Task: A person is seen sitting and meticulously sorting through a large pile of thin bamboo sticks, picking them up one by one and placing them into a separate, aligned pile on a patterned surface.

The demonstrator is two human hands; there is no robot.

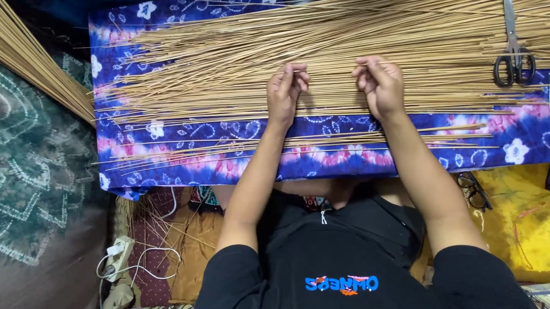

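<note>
A broad layer of thin tan sticks (223,59) lies spread across a blue, pink and white patterned cloth (324,162). My left hand (285,90) and my right hand (379,84) rest on the sticks near the middle. Each hand pinches the same thin stick (330,68), which runs between my fingertips. A smaller row of sticks (238,148) lies on the cloth closer to me, under my forearms.
Black-handled scissors (513,48) lie on the sticks at the right. Another bundle of sticks (28,56) slants at upper left. A white power strip with cables (117,257) sits on the floor at lower left. Eyeglasses (474,190) rest on yellow fabric (527,219).
</note>
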